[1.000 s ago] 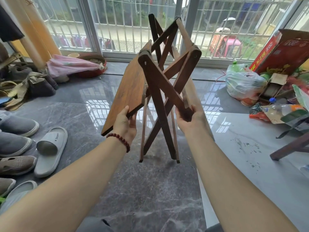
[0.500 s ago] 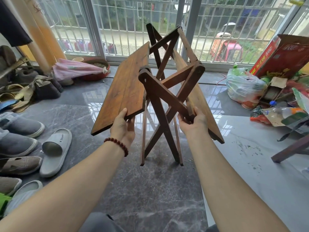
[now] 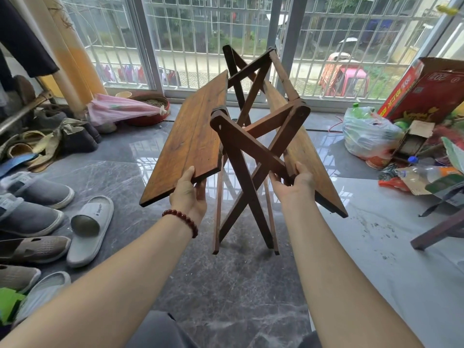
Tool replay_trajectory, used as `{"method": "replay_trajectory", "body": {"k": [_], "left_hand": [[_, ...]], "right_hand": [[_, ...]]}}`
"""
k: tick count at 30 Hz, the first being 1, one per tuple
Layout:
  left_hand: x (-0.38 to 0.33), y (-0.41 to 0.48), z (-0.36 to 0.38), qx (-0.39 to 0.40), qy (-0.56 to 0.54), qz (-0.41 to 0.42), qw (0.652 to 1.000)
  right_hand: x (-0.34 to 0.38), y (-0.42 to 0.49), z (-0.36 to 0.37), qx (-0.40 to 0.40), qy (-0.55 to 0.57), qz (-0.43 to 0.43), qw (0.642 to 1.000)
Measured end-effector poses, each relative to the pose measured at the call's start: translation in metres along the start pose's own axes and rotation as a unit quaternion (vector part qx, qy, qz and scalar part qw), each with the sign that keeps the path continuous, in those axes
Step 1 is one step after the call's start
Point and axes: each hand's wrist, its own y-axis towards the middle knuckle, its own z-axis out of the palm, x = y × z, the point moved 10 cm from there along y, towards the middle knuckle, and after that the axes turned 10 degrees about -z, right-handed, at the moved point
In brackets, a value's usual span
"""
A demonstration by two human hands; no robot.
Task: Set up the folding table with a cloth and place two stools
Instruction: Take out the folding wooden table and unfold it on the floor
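Unfolding step: your left hand (image 3: 189,194) grips the folding table's (image 3: 251,151) left leaf (image 3: 185,144), your right hand (image 3: 293,184) grips the right leaf (image 3: 308,156); next, level both.

We see a glossy grey tiled floor (image 3: 226,310). The folding table (image 3: 190,144) stands on it by its legs; shoes (image 3: 30,214) lie left, a plastic bag (image 3: 369,131) right.

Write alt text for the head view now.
Both hands hold a half-open wooden folding table: the left hand grips its left leaf's near edge, the right hand its crossed legs. Shoes lie left, a plastic bag right.
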Motion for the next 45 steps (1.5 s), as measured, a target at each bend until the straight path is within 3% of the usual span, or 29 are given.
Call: {"method": "replay_trajectory", "body": {"k": [8,16,21,26,31,34,45], "left_hand": [[0.0,-0.005,0.005,0.007,-0.021,0.0,1.0],[0.026,-0.022,0.03,0.064,0.004,-0.08,0.995],[0.018,-0.032,0.033,0.049,0.013,-0.059,0.997],[0.007,-0.04,0.039,0.053,0.013,-0.044,0.998],[-0.013,-0.037,0.043,0.074,0.016,-0.012,0.997],[-0.027,-0.036,0.049,0.08,0.009,0.013,0.997],[-0.015,-0.033,0.043,0.073,0.016,-0.003,0.997]], "right_hand": [[0.002,-0.002,0.012,0.02,-0.007,0.002,1.0],[0.011,-0.012,0.011,0.045,-0.099,-0.01,0.994],[0.039,-0.012,0.023,0.07,-0.119,-0.062,0.988],[0.045,-0.025,0.025,0.042,-0.116,-0.047,0.991],[0.038,-0.024,0.031,0.067,-0.006,0.01,0.998],[0.047,-0.027,0.026,0.054,-0.066,-0.027,0.996],[0.05,-0.033,0.024,0.014,-0.051,-0.008,0.999]]}}
